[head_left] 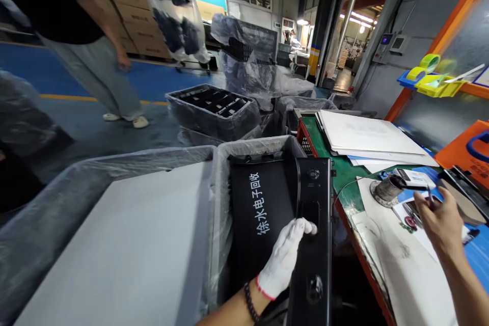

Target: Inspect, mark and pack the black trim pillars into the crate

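My left hand (282,254), in a white knitted glove with a red cuff, grips a long black plastic panel (314,188). Its gloved fingers are bent together over the panel's face, which has round fittings at top and bottom. Bare, my right hand (439,214) is over the bench at the right, fingers pinched on a thin dark stick-like tool (418,188). The tool's far end reaches towards a stained metal can (387,191); its exact kind is unclear. Beneath the panel lies a black sheet (248,209) with white printed characters, inside a plastic-lined bin (222,204).
Another lined bin (69,204) at the left holds a large grey sheet (145,234). White boards (367,130) are stacked on the green bench (346,183). Behind, a lined crate (214,122) holds black parts. A person (72,20) stands at the upper left.
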{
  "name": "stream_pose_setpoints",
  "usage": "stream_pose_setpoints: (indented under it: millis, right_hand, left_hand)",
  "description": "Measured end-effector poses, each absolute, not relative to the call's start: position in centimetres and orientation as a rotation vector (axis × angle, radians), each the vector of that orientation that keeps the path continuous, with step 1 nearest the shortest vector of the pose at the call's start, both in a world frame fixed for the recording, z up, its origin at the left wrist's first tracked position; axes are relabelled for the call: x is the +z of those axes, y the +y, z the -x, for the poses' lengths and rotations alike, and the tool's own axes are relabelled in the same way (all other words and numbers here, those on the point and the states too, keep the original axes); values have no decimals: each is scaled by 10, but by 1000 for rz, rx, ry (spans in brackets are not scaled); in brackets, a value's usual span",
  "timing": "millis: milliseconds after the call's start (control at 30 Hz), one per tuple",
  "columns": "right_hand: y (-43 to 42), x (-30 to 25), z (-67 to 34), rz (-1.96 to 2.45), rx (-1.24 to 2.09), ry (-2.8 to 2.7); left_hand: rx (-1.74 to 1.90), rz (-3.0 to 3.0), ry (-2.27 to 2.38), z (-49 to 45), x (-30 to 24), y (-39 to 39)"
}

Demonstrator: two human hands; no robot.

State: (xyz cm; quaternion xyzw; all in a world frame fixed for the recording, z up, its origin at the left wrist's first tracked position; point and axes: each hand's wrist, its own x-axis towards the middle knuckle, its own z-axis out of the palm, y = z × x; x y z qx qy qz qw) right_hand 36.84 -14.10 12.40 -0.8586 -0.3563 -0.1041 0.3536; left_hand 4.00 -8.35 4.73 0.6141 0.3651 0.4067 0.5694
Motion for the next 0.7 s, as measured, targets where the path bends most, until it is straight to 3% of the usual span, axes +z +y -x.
stream_pose_setpoints:
  millis: [200,333,567,700]
  right_hand:
    - [-220,39,-355,2213,-201,-1576]
    - [-254,-6,-359,2219,-303,-1721]
    - [-261,-4,-356,2171,-257,-1654]
    - [-260,-7,-364,2116,-6,-1625]
  left_hand:
    - [1117,-1403,912,-42,58,-80]
    - [1209,-1510,927,-43,69,-82]
    - [1240,-1569,992,-41,78,-86]
    - [1275,-1531,1022,-28,77,-93]
